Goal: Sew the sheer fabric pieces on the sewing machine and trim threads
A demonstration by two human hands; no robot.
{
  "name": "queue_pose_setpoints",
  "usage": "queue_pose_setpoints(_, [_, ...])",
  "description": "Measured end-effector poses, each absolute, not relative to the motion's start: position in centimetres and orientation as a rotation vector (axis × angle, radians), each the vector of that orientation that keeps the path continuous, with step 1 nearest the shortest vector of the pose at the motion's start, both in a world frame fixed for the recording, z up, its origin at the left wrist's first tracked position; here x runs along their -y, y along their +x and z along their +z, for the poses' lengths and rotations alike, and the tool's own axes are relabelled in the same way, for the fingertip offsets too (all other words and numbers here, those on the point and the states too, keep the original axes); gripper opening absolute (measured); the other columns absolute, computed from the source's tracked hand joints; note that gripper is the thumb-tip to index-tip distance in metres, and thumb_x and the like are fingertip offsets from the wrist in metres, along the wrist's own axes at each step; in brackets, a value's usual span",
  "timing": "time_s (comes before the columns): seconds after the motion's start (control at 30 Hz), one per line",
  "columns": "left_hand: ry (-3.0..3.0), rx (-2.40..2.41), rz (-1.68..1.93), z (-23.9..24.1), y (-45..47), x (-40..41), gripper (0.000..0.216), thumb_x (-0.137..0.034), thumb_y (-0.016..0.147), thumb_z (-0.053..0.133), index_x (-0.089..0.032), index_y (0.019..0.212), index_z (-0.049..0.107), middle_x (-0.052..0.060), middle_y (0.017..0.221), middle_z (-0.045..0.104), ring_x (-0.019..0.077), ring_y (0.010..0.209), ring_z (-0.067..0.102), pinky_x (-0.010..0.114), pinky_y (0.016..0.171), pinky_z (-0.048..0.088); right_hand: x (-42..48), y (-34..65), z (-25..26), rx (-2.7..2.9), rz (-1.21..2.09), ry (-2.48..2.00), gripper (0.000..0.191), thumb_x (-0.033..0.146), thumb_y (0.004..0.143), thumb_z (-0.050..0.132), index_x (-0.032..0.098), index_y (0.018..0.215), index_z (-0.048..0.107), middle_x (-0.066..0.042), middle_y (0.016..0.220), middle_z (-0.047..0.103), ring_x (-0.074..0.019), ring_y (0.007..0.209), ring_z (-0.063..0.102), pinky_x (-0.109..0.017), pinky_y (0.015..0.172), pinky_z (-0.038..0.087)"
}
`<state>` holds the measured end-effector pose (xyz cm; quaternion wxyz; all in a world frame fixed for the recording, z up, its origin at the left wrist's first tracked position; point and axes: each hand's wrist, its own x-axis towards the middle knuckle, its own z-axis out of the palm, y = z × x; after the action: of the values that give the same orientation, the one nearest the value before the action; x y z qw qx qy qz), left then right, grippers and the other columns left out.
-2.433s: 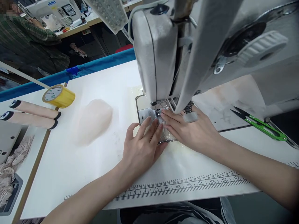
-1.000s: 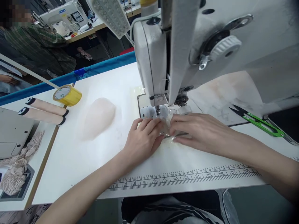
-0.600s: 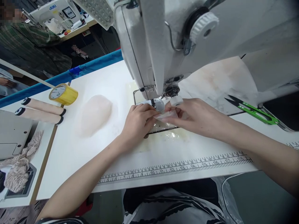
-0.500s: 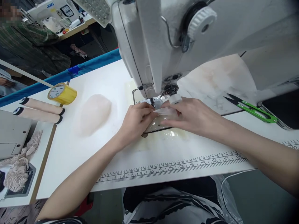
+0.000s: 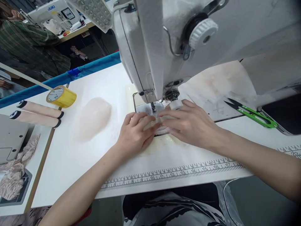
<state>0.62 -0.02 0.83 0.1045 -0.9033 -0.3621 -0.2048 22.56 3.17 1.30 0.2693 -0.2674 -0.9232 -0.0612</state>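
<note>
A thin, see-through piece of pale fabric (image 5: 162,130) lies over the metal plate below the presser foot (image 5: 153,107) of the sewing machine (image 5: 131,56). On its left side, my left hand (image 5: 135,133) has its fingers bent and pinches the fabric near the foot. My right hand (image 5: 194,127) grips it from the right, with thumb and fingers close to the left fingertips. Much of the fabric is hidden by my fingers. A small white knob (image 5: 176,104) on the machine sits just above my right fingers.
On the left lie a sheer beige fabric piece (image 5: 95,119), a yellow tape roll (image 5: 62,96) and two thread spools (image 5: 39,119). Green thread snips (image 5: 256,116) and a phone (image 5: 284,110) are at right. A ruler strip (image 5: 174,174) runs along the front edge. A co-worker in plaid (image 5: 30,44) sits beyond.
Both hands have drawn in closer together and slightly lower, below the presser foot. The right fingers have closed onto the fabric, which lies flatter. The view has shifted a little.
</note>
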Motion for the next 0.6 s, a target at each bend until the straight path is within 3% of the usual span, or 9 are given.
queue_pose_setpoints(0.1, [-2.587,0.991,-0.486,0.9,0.7,0.9,0.03,-0.017,0.089,0.06,-0.023,0.118,0.067,0.003,0.12,0.071,0.0242,0.111,0.06,0.041,0.092,0.041,-2.9,22.5,1.3,2.494,-0.193,-0.687,0.026,0.007,0.089,0.052,0.019,0.081,0.073,-0.001,0.093,0.076,-0.0185,0.093,0.065,-0.034,0.082,0.045])
queue_pose_setpoints(0.27, [-2.627,1.07,-0.369,1.1,0.7,1.4,0.032,-0.018,0.093,0.057,-0.021,0.123,0.063,0.008,0.126,0.067,0.0264,0.127,0.055,0.044,0.101,0.038,-2.6,22.6,1.4,2.544,-0.19,-0.695,0.027,0.005,0.09,0.052,0.019,0.087,0.074,-0.003,0.094,0.076,-0.0189,0.09,0.067,-0.035,0.081,0.047])
queue_pose_setpoints(0.6, [-2.635,1.089,-0.409,0.8,0.4,1.0,0.033,-0.018,0.092,0.058,-0.02,0.125,0.062,0.009,0.123,0.069,0.0273,0.128,0.056,0.047,0.104,0.038,-2.6,22.4,1.3,2.518,-0.198,-0.735,0.027,0.007,0.092,0.051,0.019,0.085,0.073,-0.001,0.096,0.076,-0.0169,0.081,0.067,-0.035,0.081,0.048])
